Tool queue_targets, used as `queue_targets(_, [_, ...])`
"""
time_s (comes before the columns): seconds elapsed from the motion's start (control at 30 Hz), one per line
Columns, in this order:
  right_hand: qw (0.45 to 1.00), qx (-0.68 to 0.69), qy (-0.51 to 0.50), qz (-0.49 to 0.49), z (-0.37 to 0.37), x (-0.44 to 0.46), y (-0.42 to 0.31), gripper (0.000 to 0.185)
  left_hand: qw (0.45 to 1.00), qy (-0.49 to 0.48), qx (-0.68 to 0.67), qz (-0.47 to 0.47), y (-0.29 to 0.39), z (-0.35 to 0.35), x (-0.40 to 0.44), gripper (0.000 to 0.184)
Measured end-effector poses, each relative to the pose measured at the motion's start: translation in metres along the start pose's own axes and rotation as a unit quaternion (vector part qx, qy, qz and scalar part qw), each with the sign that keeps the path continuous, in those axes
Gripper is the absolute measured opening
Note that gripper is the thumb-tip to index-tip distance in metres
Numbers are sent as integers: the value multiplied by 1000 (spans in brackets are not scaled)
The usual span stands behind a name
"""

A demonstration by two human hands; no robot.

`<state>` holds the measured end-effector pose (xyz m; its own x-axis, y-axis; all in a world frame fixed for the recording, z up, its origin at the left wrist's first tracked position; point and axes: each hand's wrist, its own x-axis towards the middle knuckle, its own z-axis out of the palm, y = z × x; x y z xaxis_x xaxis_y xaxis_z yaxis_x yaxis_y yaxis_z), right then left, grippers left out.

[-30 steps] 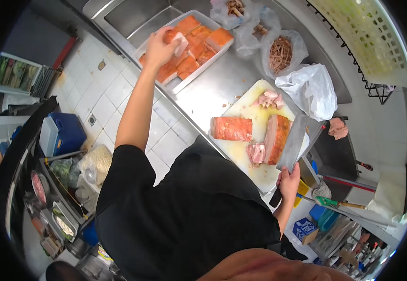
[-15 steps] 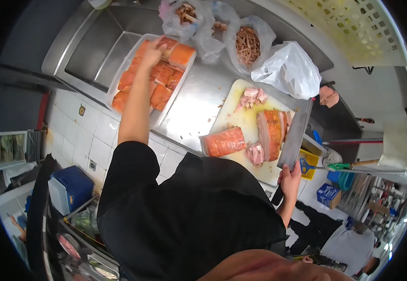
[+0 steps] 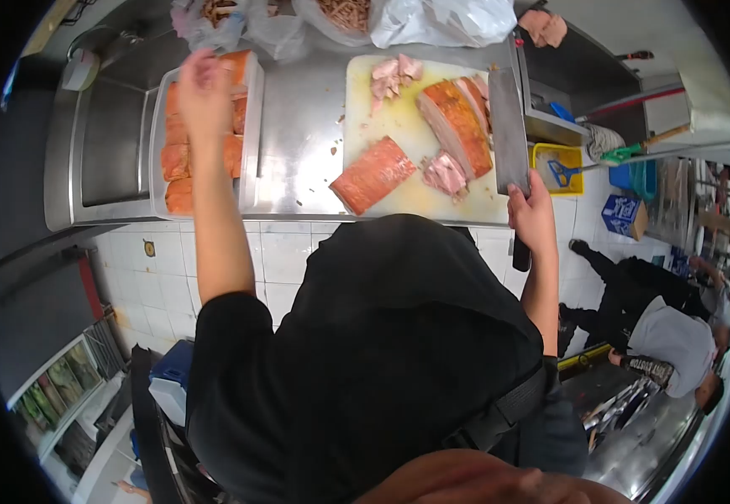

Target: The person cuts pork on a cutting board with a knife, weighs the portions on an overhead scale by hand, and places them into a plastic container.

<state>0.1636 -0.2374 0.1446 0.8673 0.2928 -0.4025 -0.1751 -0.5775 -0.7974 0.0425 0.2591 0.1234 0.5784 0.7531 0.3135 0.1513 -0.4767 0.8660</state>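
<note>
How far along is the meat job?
Looks done: rows of browned meat blocks sit in the tub.
In hand: right hand grips the cleaver; left hand is over the tub, too blurred to tell if it holds anything.
Probably left: a reddish chunk, a larger chunk and pale scraps on the board.

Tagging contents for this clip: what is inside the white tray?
Browned meat pieces sit in the tray. Whatever lies behind the left hand and forearm, and the floor under the meat, cannot be seen.
</note>
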Motion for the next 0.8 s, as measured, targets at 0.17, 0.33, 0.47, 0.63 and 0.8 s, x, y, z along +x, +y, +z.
queue_targets(0.17, [1000,-5,10,12,-12,-5,18,21,912,-395,99,54,65,66,-132,76])
queue_targets(0.33, [1000,-15,-11,-8,-17,-9,23,22,867,-399,294,-46,63,103,-207,102])
queue_targets(0.47, [989,-110,-47,-90,-9,-6,29,29,940,-252,225,40,38,125,-217,92])
queue_targets(0.63, [948,-231,-122,-180,22,-19,-5,29,983,-171,62,-20,52,120,-226,74])
queue_targets(0.8, [897,-316,-199,-237,68,-25,-23,21,991,-124,-32,24,27,98,-221,29])
